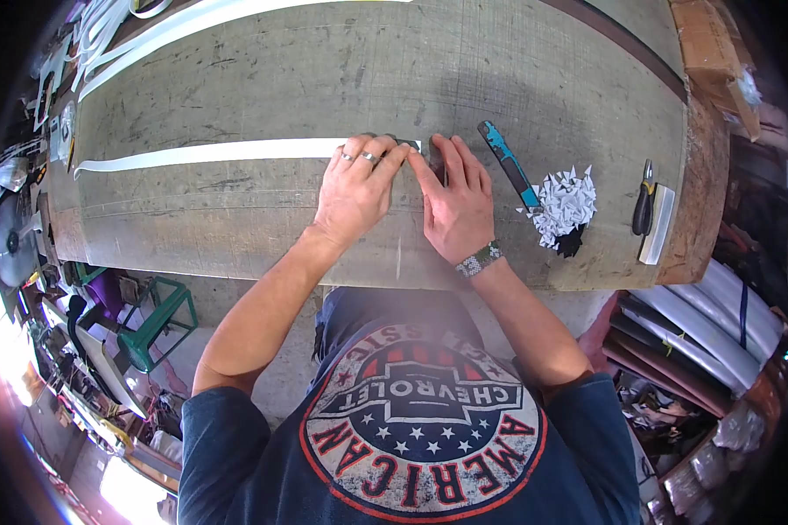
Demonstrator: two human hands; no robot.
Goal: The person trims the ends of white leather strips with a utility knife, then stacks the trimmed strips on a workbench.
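A long white strip (210, 151) lies across the worktable, its right end beneath my hands. My left hand (357, 185), with two rings on its fingers, presses down on the strip with its fingers bent together over it. A small dark flat piece (406, 143) shows at the strip's end, partly hidden by my fingertips. My right hand (458, 197) rests on the table just right of that end, fingers apart, with the index fingertip near my left fingers. Beside it lies a teal-and-black utility knife (508, 164), its lower end by a heap of white cut scraps (566, 203).
Black scraps (571, 241) sit below the white heap. Pliers (645, 199) and a whitish flat bar (657, 226) lie near the right edge of the worktable (306, 96). More white strips (140, 61) are at the back left. A green stool (160, 324) and rolls of material (700, 324) are beyond the front edge.
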